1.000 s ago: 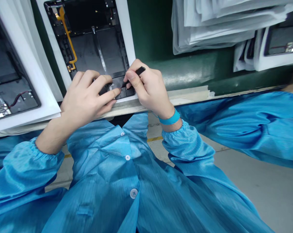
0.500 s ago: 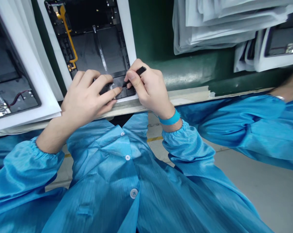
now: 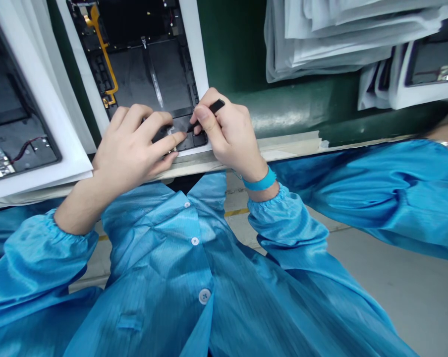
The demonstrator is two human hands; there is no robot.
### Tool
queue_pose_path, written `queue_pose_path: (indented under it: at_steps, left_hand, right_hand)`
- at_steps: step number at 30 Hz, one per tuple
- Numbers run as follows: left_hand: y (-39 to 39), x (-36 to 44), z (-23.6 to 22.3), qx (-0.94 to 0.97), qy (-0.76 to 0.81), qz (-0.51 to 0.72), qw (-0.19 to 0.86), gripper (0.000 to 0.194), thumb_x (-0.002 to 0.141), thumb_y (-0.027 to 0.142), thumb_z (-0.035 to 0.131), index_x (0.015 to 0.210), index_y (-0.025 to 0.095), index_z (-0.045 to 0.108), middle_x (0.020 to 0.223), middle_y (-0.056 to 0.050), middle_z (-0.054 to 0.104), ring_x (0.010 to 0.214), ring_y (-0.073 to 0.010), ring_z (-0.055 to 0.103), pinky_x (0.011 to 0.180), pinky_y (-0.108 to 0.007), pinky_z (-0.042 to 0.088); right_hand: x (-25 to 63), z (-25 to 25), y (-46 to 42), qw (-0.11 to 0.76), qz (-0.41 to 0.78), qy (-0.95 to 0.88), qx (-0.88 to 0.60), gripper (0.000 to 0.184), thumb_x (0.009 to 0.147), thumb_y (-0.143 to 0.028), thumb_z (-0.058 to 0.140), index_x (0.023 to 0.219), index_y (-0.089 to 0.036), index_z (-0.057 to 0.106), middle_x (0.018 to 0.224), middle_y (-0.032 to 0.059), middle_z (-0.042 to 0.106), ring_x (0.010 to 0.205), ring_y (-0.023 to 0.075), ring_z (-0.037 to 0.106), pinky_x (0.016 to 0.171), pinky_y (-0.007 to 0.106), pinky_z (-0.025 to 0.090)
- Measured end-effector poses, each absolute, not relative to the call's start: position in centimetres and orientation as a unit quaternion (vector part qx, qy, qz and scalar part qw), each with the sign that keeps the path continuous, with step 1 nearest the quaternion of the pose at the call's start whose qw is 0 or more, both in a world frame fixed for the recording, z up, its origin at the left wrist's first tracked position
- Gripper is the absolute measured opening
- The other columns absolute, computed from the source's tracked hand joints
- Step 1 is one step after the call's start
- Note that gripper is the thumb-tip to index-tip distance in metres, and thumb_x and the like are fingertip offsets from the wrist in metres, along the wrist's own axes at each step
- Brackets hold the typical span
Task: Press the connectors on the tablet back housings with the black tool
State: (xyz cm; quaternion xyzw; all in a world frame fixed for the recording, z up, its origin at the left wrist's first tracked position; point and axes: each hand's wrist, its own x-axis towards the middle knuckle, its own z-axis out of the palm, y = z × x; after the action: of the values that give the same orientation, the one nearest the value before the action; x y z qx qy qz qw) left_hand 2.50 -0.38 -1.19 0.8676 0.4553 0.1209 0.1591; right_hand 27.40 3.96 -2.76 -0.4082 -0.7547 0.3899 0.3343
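An opened tablet-like device (image 3: 135, 74), its dark inside showing a yellow-orange flex cable (image 3: 107, 64), lies on a white sheet at the table's front edge. My left hand (image 3: 129, 144) rests palm down over its near end. The fingers are apart and bent, with a fingertip pressing close to the lower right corner. My right hand (image 3: 227, 134) pinches a slim black tool that looks like tweezers (image 3: 217, 105). Its pointed end meets the device right beside my left fingertip. My fingers hide part of the device's near edge and whatever small part lies under them.
Another opened device (image 3: 19, 114) lies on white sheets at the left. Stacked white foam sleeves (image 3: 320, 44) stand at the back right, with a further device (image 3: 435, 59) by them. A co-worker's blue sleeve (image 3: 387, 183) reaches in from the right. The tabletop (image 3: 242, 94) is green.
Both my hands stay at the same spot, with only a slight shift of the right hand and tool. The co-worker's arm has moved a little to the right.
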Motion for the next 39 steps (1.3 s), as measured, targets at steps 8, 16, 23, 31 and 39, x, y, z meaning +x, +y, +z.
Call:
queue_pose_path:
  at_steps: [8,16,23,31,39]
  left_hand:
    - [-0.4,3.2,-0.1,0.844,0.484,0.121,0.198,0.037,0.114,0.048,0.057,0.141,0.034,0.078,0.152,-0.011,0.071,0.140,-0.0461,0.060,0.116,-0.076,0.045]
    - [2.7,4.1,4.4,0.852,0.504,0.024,0.141,0.035,0.106,0.047,0.052,0.112,0.026,0.080,0.082,-0.007,0.070,0.075,-0.0271,0.064,0.073,-0.044,0.052]
    - [9.0,6.4,5.4,0.833,0.480,-0.142,0.236,0.034,0.090,0.044,0.057,0.082,0.024,0.083,0.055,0.006,0.061,0.054,-0.0122,0.049,0.066,-0.027,0.038]
    - [9.1,9.7,7.5,0.760,0.555,-0.243,0.236,0.024,0.092,0.037,0.065,0.078,0.025,0.081,0.055,0.012,0.062,0.063,-0.0123,0.062,0.067,-0.028,0.038]
    - [9.2,9.8,7.1,0.768,0.551,-0.243,0.216,0.022,0.092,0.037,0.068,0.086,0.021,0.083,0.064,0.011,0.065,0.066,-0.0120,0.060,0.075,-0.027,0.038]
  right_hand:
    - [27.2,-3.0,4.1,0.377,0.406,-0.739,-0.384,0.048,0.118,-0.067,0.045,0.095,-0.028,0.061,0.094,0.0007,0.069,0.078,0.0168,0.070,0.088,0.036,0.059]
    - [26.9,-3.5,4.1,0.427,0.397,-0.692,-0.425,0.053,0.117,-0.074,0.040,0.097,-0.029,0.058,0.095,0.0003,0.066,0.081,0.0175,0.071,0.087,0.035,0.063]
    - [26.7,-3.4,4.3,0.448,0.406,-0.673,-0.425,0.055,0.114,-0.077,0.045,0.092,-0.028,0.058,0.084,-0.0013,0.062,0.074,0.0177,0.067,0.082,0.034,0.061]
    - [26.2,-2.8,4.5,0.482,0.407,-0.665,-0.400,0.048,0.120,-0.063,0.045,0.089,-0.027,0.051,0.085,-0.0019,0.064,0.067,0.0123,0.064,0.077,0.026,0.056]
    - [26.6,-0.7,2.8,0.366,0.461,-0.712,-0.382,0.047,0.117,-0.067,0.053,0.092,-0.028,0.045,0.079,-0.0042,0.058,0.073,0.0128,0.069,0.069,0.024,0.053]
